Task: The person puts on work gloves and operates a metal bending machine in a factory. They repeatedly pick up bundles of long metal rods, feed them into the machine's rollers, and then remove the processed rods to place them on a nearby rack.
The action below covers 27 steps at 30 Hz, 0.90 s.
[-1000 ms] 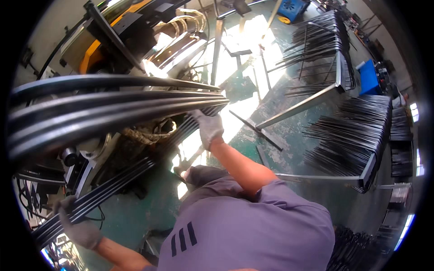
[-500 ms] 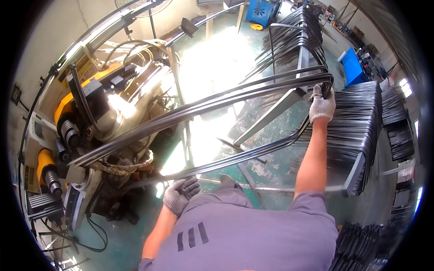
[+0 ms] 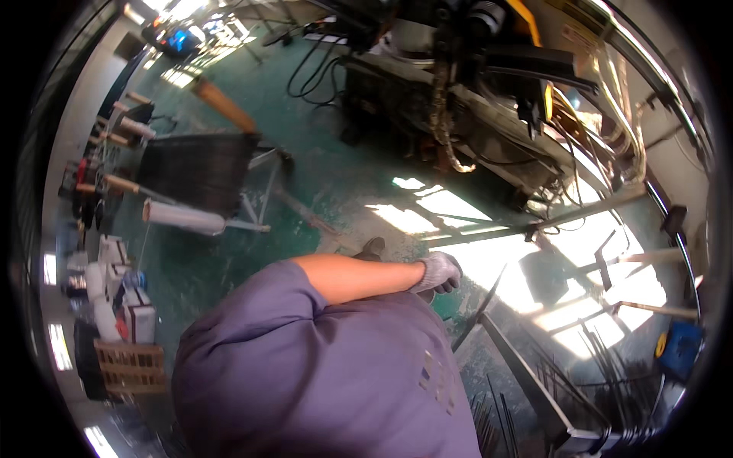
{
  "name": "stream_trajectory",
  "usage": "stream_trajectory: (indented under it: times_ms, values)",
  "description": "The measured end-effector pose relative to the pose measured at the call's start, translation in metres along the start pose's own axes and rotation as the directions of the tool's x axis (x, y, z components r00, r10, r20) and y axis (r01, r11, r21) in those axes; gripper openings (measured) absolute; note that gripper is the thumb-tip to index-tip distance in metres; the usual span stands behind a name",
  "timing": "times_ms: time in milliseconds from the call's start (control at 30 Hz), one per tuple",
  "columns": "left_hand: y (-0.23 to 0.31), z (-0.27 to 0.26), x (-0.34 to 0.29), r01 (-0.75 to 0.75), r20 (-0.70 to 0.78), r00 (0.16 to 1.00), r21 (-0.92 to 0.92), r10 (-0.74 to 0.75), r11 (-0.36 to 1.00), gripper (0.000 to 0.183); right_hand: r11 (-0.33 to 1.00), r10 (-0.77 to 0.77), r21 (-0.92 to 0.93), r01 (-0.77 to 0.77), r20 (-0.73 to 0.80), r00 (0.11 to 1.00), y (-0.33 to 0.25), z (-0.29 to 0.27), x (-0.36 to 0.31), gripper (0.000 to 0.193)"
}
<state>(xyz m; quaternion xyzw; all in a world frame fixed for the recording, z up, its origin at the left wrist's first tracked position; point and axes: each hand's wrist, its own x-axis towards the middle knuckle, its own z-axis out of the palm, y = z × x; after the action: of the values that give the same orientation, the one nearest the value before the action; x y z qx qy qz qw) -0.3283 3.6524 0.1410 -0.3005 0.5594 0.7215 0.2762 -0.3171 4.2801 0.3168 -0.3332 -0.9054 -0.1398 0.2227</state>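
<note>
My left hand (image 3: 441, 273), in a pale knitted glove, is stretched across the front of my body, with its fingers loosely curled and nothing visible in them. Bright, sunlit floor lies just past it. Nearest to the hand is the grey metal frame of a rack (image 3: 527, 374). Thin dark metal rods (image 3: 599, 359) stand and lean around this frame at the lower right. My right hand and arm are out of view, with my torso filling the lower middle.
A large machine (image 3: 492, 114) with hoses and yellow parts stands at the upper right. On the left is a dark-topped stand (image 3: 198, 172) with a white roll (image 3: 183, 217) beside it. A slatted wooden crate (image 3: 130, 368) sits at the lower left, and a blue unit (image 3: 679, 351) far right.
My view has swung left, so the machine moved from the left to the upper right. The bent metal rods that my right hand gripped, and that hand, have left the view. My left hand's fingers have curled.
</note>
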Motion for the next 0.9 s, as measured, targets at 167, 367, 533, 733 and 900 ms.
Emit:
stream_trajectory:
  times_ms: [167,367,533,733,900]
  values:
    - [-0.021,-0.039,0.01,-0.116,-0.226,0.97,-0.114,0.088,0.987,0.019,0.978,-0.148,0.118,0.17,-0.177,0.973,-0.095,0.01,0.009,0.032]
    - [-0.05,-0.123,-0.025,-0.172,-0.368,0.928,-0.284,0.058,0.943,0.015,0.891,-0.229,0.309,0.333,-0.329,0.916,-0.218,-0.006,-0.015,0.035]
    - [-0.068,-0.242,-0.083,-0.324,-0.512,0.851,-0.332,0.119,0.886,0.02,0.731,-0.284,0.52,0.442,-0.357,0.89,-0.315,-0.023,-0.068,0.037]
    - [-0.081,-0.455,-0.265,-0.127,-0.909,0.169,0.363,0.381,0.923,0.029,0.472,-0.803,0.767,0.433,0.173,0.57,-0.522,-0.038,-0.268,0.041]
    - [-0.13,-0.604,-0.432,0.256,-0.777,-0.468,0.338,0.421,0.906,0.032,0.097,-0.973,0.731,0.675,0.212,-0.09,-0.663,-0.2,-0.508,0.037]
